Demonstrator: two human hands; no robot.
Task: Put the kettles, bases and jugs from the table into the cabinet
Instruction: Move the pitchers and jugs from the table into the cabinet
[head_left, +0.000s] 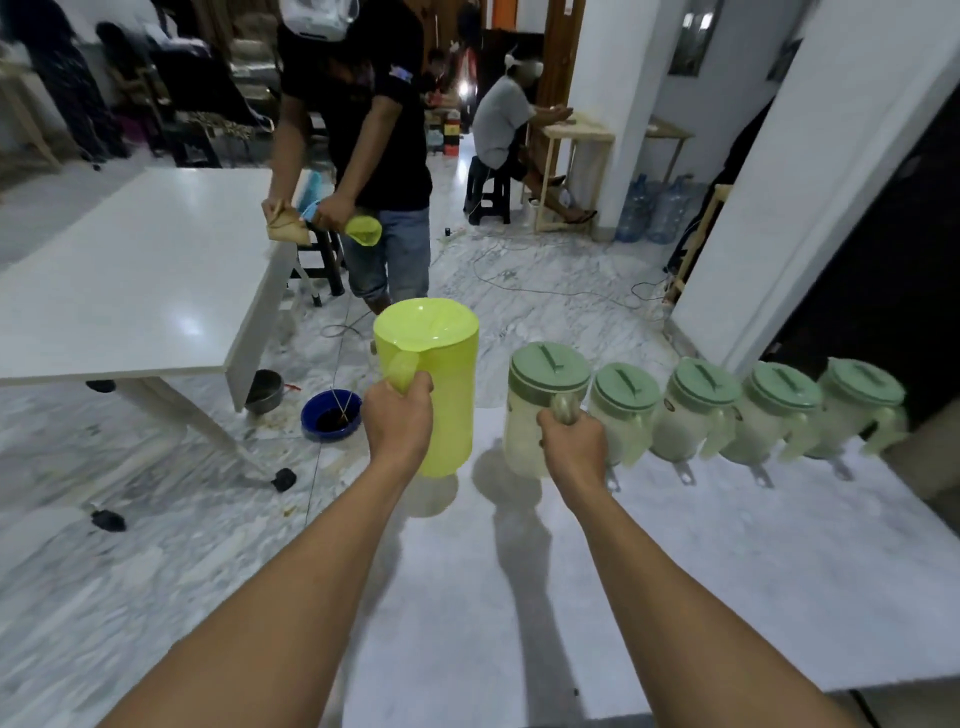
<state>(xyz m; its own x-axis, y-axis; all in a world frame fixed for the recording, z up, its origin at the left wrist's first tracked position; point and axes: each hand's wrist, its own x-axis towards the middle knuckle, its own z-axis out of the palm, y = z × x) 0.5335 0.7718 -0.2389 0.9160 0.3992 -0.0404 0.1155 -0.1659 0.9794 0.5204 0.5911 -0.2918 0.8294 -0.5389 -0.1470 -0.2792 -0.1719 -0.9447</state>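
— Lime-yellow open-topped plastic jug (447, 395): why is it out at the far left corner of the white tabletop (675, 571)?
— It ends a row. The left hand (397, 421) is clenched round its handle, knuckles up. I cannot tell whether its base rests on the tabletop or is just off it.
— And the other hand?
— The right hand (571, 441) grasps the handle of the translucent jug with the pale green lid (530, 431), first in the line along the far edge. Four more lidded jugs (691, 415) stand beside it with handles turned to the near side, probably for easy grabbing.
— The arms?
— Both forearms are stretched forward, nearly parallel. With one jug per hand, I judge a double carry to the cabinet, which I cannot pick out for certain.
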